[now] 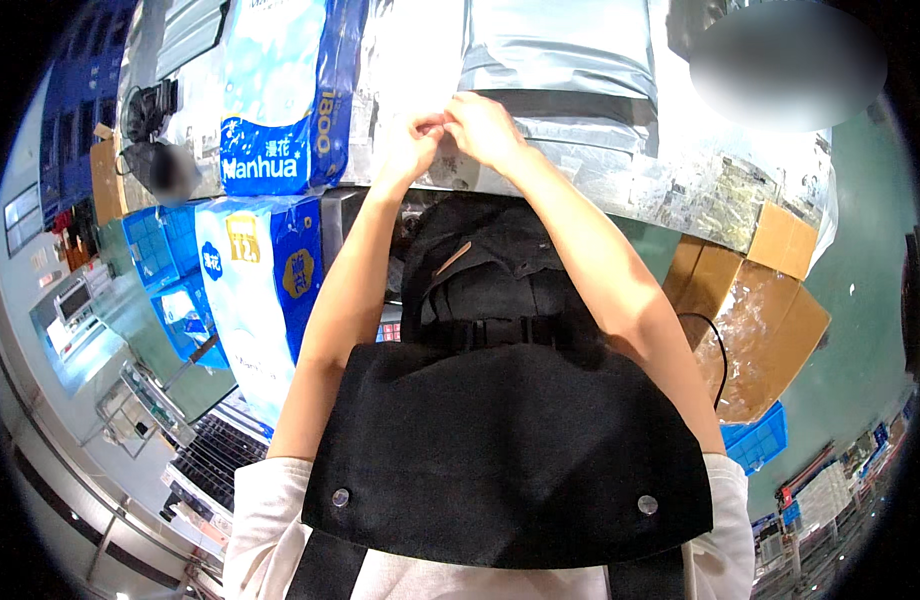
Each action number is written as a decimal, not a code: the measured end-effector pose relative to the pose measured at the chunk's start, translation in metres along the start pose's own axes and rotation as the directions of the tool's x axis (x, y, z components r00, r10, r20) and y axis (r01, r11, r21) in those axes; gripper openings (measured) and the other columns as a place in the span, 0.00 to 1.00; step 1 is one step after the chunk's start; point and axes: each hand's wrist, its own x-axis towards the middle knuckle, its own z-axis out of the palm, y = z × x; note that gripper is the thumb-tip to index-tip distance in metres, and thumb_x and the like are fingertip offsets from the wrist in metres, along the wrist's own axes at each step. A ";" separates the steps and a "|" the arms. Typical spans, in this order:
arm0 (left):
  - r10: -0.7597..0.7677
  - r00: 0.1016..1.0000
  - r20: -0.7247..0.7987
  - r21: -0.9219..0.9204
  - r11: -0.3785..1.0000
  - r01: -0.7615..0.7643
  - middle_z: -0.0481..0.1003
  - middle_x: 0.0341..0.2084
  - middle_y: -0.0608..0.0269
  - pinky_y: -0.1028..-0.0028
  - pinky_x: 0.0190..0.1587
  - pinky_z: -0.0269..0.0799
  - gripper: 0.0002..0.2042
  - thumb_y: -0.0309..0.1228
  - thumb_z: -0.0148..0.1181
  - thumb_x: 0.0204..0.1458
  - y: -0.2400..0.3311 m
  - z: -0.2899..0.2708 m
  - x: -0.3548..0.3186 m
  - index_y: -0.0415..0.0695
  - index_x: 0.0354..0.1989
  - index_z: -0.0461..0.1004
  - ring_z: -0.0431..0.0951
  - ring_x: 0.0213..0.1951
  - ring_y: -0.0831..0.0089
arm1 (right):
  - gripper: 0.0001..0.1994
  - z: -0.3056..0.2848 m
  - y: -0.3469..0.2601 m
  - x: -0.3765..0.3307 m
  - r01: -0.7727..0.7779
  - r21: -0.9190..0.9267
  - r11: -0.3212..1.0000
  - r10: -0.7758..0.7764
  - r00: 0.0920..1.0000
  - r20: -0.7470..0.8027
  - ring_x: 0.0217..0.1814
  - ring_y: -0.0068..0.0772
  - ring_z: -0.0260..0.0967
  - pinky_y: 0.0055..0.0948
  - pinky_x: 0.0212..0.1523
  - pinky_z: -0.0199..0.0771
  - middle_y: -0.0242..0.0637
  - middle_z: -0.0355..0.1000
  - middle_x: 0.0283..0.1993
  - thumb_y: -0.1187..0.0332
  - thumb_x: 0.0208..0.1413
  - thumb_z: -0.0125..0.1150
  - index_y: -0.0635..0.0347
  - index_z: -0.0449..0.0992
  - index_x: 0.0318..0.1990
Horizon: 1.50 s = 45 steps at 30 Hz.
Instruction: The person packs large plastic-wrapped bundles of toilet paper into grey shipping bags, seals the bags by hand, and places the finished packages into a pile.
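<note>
Over the work table [380, 110], my left hand [414, 150] and my right hand [487, 130] meet, fingertips curled together. Both are closed in a pinch; what lies between the fingers, if anything, is too small to make out. Just beyond and right of them lies a pale grey plastic mailing bag [560, 45] with a dark band along its near edge. My right hand is nearest that bag. To the left of my left hand stands a blue and white plastic-wrapped pack [270, 110].
A second blue and white pack [255, 290] stands below the table's edge. Blue crates [165, 250] are at the left, an open cardboard box [760, 320] at the right. A black bag [510, 440] covers my front. Black cables [152, 110] lie far left.
</note>
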 end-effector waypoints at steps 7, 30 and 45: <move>-0.193 0.981 0.000 -0.343 0.922 0.181 0.69 0.20 0.68 0.82 0.32 0.65 0.21 0.16 0.52 0.40 -0.013 -0.001 -0.006 0.38 0.46 0.64 0.68 0.24 0.80 | 0.04 -0.063 0.029 -0.150 0.052 -0.130 0.990 -0.049 0.998 0.030 0.38 0.43 0.66 0.38 0.39 0.67 0.43 0.67 0.29 0.73 0.46 0.50 0.60 0.69 0.31; 0.344 0.781 0.521 0.534 0.583 -0.612 0.70 0.36 0.55 0.67 0.48 0.62 0.07 0.21 0.55 0.36 0.090 -0.040 0.092 0.39 0.25 0.67 0.67 0.45 0.59 | 0.03 -0.235 0.133 -0.077 -0.073 -0.386 0.920 0.023 0.991 -0.132 0.52 0.37 0.61 0.50 0.54 0.51 0.34 0.72 0.28 0.74 0.35 0.55 0.55 0.73 0.21; -0.363 0.886 0.287 -0.819 0.387 0.424 0.64 0.48 0.47 0.70 0.50 0.64 0.32 0.52 0.48 0.47 0.188 0.048 0.187 0.40 0.54 0.58 0.67 0.49 0.64 | 0.37 -0.252 0.155 0.073 -0.399 0.803 0.443 0.662 0.749 0.007 0.66 0.39 0.35 0.35 0.63 0.33 0.47 0.40 0.63 0.54 0.47 0.51 0.62 0.43 0.61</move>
